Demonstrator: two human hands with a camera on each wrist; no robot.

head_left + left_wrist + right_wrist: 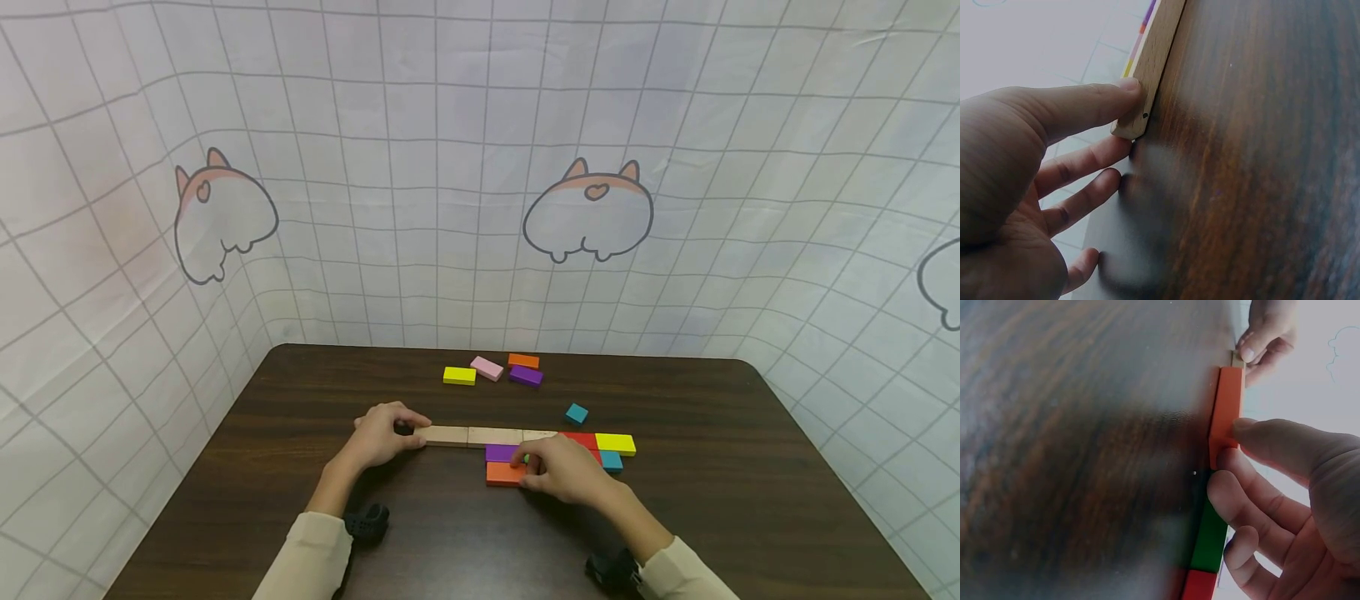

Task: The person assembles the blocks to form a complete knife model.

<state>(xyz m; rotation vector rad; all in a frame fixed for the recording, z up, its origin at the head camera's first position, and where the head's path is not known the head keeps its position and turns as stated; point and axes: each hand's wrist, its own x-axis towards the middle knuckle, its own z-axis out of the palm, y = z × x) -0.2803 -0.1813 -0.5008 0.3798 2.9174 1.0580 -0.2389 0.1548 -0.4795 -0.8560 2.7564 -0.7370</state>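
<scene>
Flat coloured blocks lie side by side on a dark wooden table. My left hand (382,433) pinches the left end of a plain wooden block (446,436), the outermost in a row of plain blocks. In the left wrist view its thumb lies along the block's side and a finger touches the end. My right hand (566,471) pinches the right end of an orange block (504,474) between thumb and forefinger. A purple block (501,452) sits between the orange one and the plain row. Green (1211,537) and red (1199,584) blocks continue the line beneath my right fingers.
A red block (577,438), a yellow one (615,444) and a blue one (611,461) form the right end. Farther back lie loose yellow (459,376), pink (487,368), orange (523,361), purple (526,376) and teal (577,414) blocks. A gridded white cloth (465,275) hangs behind the table.
</scene>
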